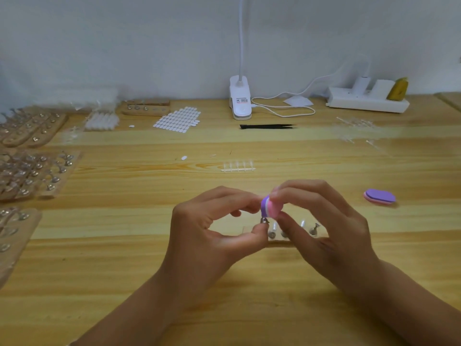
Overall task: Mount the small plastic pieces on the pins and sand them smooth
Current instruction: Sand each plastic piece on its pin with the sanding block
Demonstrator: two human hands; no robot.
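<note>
The left hand [212,231] pinches a small metal pin [264,220] between thumb and curled fingers, holding it just above the counter [149,258]. The right hand [324,228] grips a purple-and-pink sanding block [269,207] between thumb and fingertips. The block's lower edge touches the top of the pin, and whatever sits there is hidden by block and fingers.

Just behind the hands lies a short wooden strip [323,233] carrying more pins [313,230], with clear plastic pieces [302,223] standing among them.

To the right, well apart, a second sanding block [379,196] lies flat, purple face up. Farther back at centre is a row of clear tips on a sprue [238,166]. Beyond it lie black tweezers [268,126] and a sheet of white oval tabs [178,119].

Against the wall stand a white clip lamp [240,101] with its cable looping right, and a white power strip [366,102]. Along the left edge lie several wooden boards [32,176] packed with pins — too blurred to tell more.
</note>
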